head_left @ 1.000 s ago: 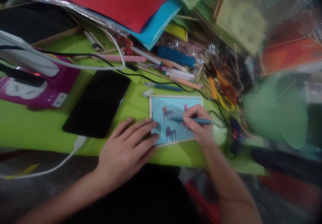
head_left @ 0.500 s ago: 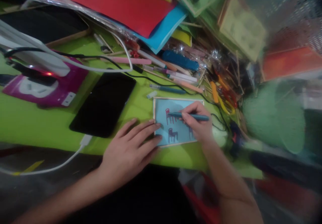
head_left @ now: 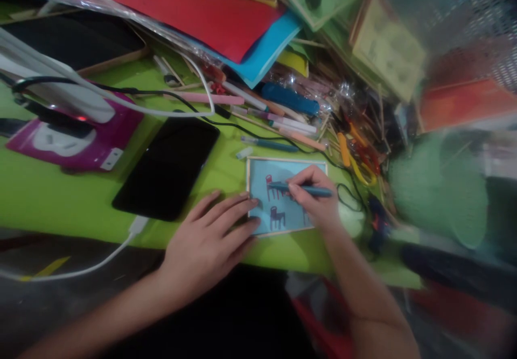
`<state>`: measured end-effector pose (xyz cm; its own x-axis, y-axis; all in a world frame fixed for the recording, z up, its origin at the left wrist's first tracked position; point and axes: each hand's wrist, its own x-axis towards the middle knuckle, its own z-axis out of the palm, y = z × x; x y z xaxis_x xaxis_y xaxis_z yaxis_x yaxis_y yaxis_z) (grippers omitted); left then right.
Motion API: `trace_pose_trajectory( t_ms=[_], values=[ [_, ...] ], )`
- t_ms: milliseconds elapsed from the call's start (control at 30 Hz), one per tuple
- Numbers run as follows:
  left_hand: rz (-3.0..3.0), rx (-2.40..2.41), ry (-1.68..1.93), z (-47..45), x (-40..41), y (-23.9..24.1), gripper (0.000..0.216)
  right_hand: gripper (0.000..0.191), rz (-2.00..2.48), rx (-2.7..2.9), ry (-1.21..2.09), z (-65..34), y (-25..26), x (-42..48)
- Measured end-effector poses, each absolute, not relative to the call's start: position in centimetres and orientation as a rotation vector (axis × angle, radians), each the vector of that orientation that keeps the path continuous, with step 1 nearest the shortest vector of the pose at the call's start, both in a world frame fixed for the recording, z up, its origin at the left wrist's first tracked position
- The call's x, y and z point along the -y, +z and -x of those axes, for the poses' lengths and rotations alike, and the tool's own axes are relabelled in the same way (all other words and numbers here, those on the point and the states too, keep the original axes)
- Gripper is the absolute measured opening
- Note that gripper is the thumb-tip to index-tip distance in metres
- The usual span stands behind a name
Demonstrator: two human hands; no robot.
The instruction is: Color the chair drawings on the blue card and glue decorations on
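Note:
A small blue card with a pale stick-like border lies on the green table. Small chairs are drawn on it: a red one at the upper left, a dark one below, and part of another by my right hand. Between the fingers of my right hand is a blue pen, its tip at the red chair. My left hand lies flat with fingers spread, fingertips on the card's left edge. The right hand covers the card's right part.
A black phone with a white cable lies at left, beside a purple power strip. Behind the card are a pen cap, several pens, yellow-handled scissors and coloured sheets. A green basket-like container stands at right.
My right hand and the pen have shifted very slightly left and down at the red chair. The left hand stays on the card's edge.

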<state>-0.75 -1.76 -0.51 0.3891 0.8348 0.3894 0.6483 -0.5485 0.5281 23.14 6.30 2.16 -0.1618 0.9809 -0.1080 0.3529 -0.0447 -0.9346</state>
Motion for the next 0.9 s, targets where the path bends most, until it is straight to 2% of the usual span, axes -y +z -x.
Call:
trace_pose_trajectory(
  t_ms=[367, 600, 900],
  values=[
    [-2.355, -1.305, 0.893, 0.85, 1.94, -0.63, 0.02, 0.023, 1.438, 1.569, 1.221, -23.12, 2.21, -6.28],
    [-2.353, -1.301, 0.898, 0.79, 1.95, -0.66, 0.021, 0.017, 1.407, 1.557, 1.25, -23.26, 2.03, -6.24],
    [-2.356, -1.297, 0.902, 0.78, 1.83, -0.59, 0.022, 0.021, 1.437, 1.577, 1.252, -23.21, 2.22, -6.15]
  ],
)
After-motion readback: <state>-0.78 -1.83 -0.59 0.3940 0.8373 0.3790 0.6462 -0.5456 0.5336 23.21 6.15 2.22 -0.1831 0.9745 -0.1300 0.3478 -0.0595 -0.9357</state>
